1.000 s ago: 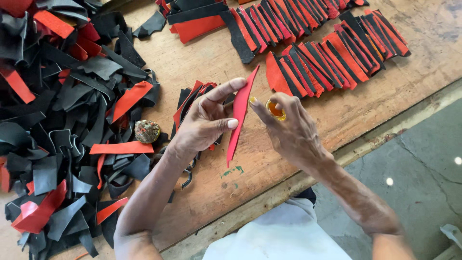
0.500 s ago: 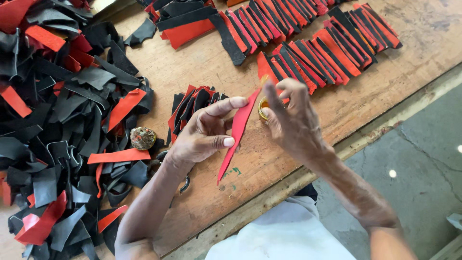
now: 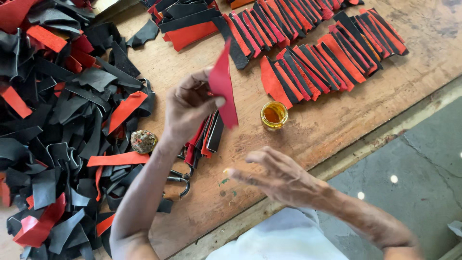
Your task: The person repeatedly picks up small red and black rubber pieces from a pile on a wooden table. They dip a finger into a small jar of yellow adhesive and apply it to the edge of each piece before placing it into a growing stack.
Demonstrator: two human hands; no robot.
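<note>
A red leather strip [image 3: 223, 85] is pinched between the thumb and fingers of the left hand [image 3: 188, 108] and held up, tilted, above the wooden table [image 3: 332, 120]. Taking the small glass jar of amber glue [image 3: 274, 115] as the landmark: the strip hangs just to the jar's left, clear of it, and the left hand lies further left again. The right hand [image 3: 276, 175] hovers nearer the viewer than the jar, fingers spread and grasping nothing, with a yellowish smear on the tip of the forefinger (it looks like the same glue).

Between the left hand and the jar, lying on the table, is a small stack of red and black strips [image 3: 206, 137]. Beyond the jar, rows of finished red and black pieces [image 3: 327, 58] lie overlapped like shingles. Far to the jar's left spreads a loose heap of black and red scraps [image 3: 57, 125], with a small round, speckled lump [image 3: 143, 141] at its edge. Dark metal scissors [image 3: 182, 179] lie partly under the left forearm.
</note>
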